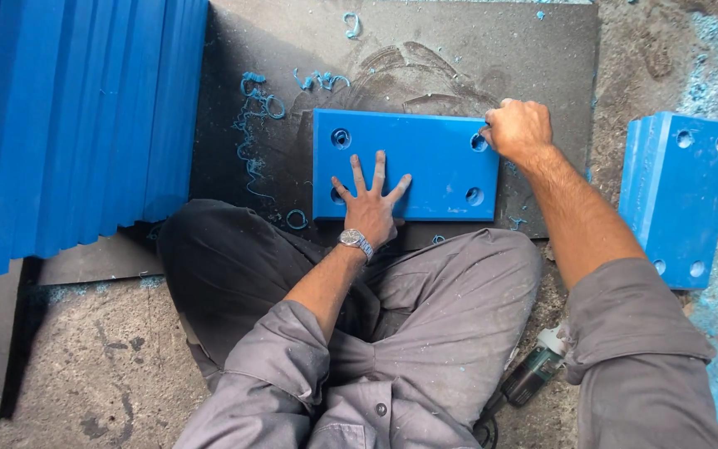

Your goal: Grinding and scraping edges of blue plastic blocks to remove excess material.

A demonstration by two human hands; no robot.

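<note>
Blue plate (409, 162) with four corner holes lies flat on a dark mat (292, 75), just beyond the crossed knees. Left hand (369, 204) presses it, fingers spread apart, fingertips near the lower-left hole. Right hand (517, 129) is curled shut at the upper-right hole; whether it grips a small tool I cannot tell. Risk: one-handed pressure near one edge could let the plate pivot on loose blue shavings (255, 108) beyond the fingertips, slipping the right hand.

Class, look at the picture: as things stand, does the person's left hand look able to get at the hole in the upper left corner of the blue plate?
Probably yes. The left hand lies flat on the blue plate, fingers spread, and the upper left hole sits uncovered just beyond its fingertips. The right hand is at the far corner.
</note>
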